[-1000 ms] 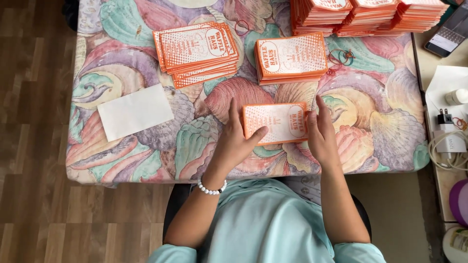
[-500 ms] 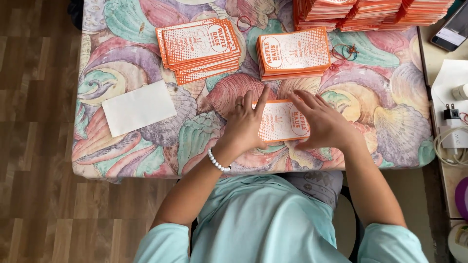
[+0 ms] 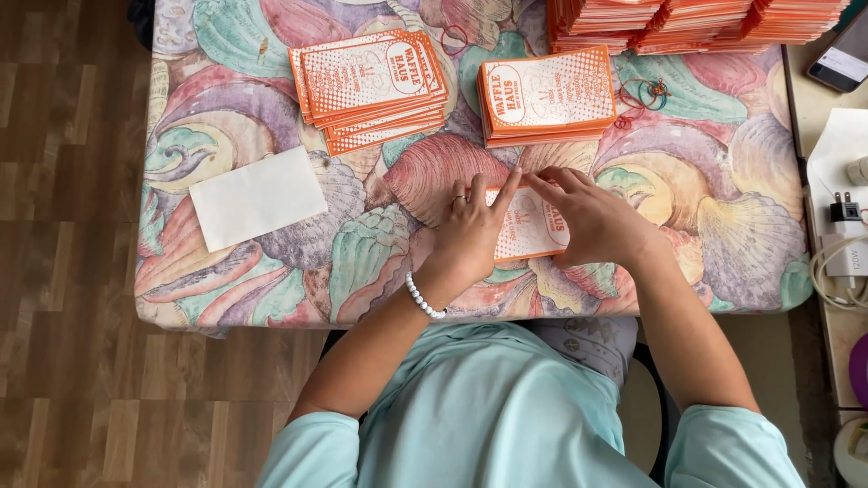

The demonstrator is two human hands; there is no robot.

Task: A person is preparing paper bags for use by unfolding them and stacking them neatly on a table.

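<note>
Seen from above, a seated person in a pale turquoise top works at a table (image 3: pixel 226 307) covered with a cloth printed in large pastel seashells. Both hands lie flat on one orange-and-white printed paper bag (image 3: pixel 529 226) near the table's front edge, between the two hands. The left hand (image 3: pixel 470 237), with a ring and a white bead bracelet at the wrist, is open with fingers spread and pressing down; the right hand (image 3: pixel 588 217) is likewise open, its fingertips meeting the left at the bag's top edge. Judging by the piles, much is already sorted: a fanned stack of bags (image 3: pixel 371 86) sits behind to the left, a squared stack (image 3: pixel 547 95) just behind the hands, and three tall stacks (image 3: pixel 696 18) line the far edge. A blank white sheet (image 3: pixel 258 197) lies apart on the left. No boxes or bins are visible; a few rubber bands (image 3: pixel 644 92) lie beside the squared stack.
</note>
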